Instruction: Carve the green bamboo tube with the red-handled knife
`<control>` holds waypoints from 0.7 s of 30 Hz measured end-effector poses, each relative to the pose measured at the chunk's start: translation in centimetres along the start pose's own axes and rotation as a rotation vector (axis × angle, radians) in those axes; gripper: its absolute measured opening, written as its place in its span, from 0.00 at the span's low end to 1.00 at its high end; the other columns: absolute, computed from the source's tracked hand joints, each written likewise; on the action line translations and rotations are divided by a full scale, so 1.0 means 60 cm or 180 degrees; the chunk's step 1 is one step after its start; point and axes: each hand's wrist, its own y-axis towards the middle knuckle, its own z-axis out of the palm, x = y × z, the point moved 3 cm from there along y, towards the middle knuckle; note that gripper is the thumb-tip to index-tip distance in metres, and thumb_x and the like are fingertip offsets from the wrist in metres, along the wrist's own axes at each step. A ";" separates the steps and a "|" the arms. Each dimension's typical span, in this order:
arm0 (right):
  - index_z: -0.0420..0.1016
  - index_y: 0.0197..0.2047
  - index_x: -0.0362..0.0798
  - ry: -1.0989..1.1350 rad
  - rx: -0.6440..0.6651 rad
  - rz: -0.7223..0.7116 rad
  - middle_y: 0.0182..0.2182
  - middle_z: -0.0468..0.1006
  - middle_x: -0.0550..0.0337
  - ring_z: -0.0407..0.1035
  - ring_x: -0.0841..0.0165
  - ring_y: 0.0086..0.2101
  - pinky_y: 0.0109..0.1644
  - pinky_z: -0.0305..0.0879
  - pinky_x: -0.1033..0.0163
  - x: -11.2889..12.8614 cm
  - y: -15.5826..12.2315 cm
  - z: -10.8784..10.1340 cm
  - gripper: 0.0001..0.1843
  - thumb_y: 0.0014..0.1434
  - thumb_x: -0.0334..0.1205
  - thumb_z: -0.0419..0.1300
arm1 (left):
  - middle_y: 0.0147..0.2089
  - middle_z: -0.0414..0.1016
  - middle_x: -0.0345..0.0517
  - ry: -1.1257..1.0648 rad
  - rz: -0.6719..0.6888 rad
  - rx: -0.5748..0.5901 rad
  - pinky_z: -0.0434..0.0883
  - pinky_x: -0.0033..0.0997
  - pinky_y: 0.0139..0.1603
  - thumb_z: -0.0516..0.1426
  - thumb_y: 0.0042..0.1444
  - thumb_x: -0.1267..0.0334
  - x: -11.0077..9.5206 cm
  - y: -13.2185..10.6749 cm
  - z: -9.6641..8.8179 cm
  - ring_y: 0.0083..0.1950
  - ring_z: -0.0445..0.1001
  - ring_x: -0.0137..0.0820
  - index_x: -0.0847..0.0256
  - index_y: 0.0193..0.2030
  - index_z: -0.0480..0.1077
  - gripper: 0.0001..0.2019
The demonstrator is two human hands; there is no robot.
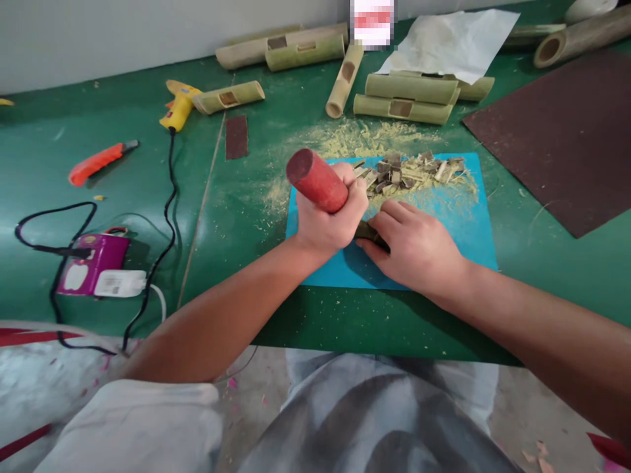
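Note:
My left hand (323, 220) is wrapped round a thick red cylindrical handle (318, 180); its butt end points up toward me, and whatever lies at its lower end is hidden by my fingers. Close beside it, my right hand (414, 246) is closed over a small dark greenish bamboo piece (365, 231), pressing it down on the blue mat (463, 249). Most of that piece is covered by my fingers. Just beyond both hands, bamboo chips (394, 172) and fine shavings lie heaped along the mat's far edge.
Notched bamboo tubes (411, 89) lie along the back, some under white paper (448, 43). On the left are a yellow glue gun (180, 108), an orange utility knife (101, 163) and a purple power strip (93, 263) with cords. A brown sheet (566, 144) lies right.

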 end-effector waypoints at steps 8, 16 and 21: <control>0.80 0.38 0.44 -0.0001 0.0250 0.0175 0.36 0.78 0.51 0.70 0.60 0.37 0.37 0.59 0.57 -0.003 0.004 -0.007 0.09 0.67 0.40 0.63 | 0.16 0.57 0.33 -0.0587 -0.0719 -0.0575 0.55 0.32 0.20 0.68 0.62 0.55 0.011 -0.005 -0.002 0.18 0.57 0.21 0.59 0.17 0.58 0.30; 0.80 0.40 0.44 0.0006 0.0175 0.0213 0.37 0.79 0.50 0.70 0.59 0.38 0.39 0.61 0.57 -0.003 0.001 -0.005 0.09 0.68 0.41 0.63 | 0.19 0.65 0.35 -0.0440 -0.0585 -0.0721 0.65 0.30 0.24 0.68 0.63 0.46 0.007 0.002 0.009 0.21 0.64 0.23 0.58 0.20 0.65 0.27; 0.80 0.39 0.44 0.0004 0.0159 0.0202 0.37 0.79 0.50 0.71 0.59 0.39 0.38 0.61 0.57 -0.004 0.000 -0.005 0.09 0.68 0.41 0.63 | 0.20 0.65 0.35 -0.0392 -0.0513 -0.0624 0.67 0.30 0.26 0.68 0.63 0.47 0.008 0.001 0.004 0.23 0.65 0.24 0.58 0.20 0.65 0.27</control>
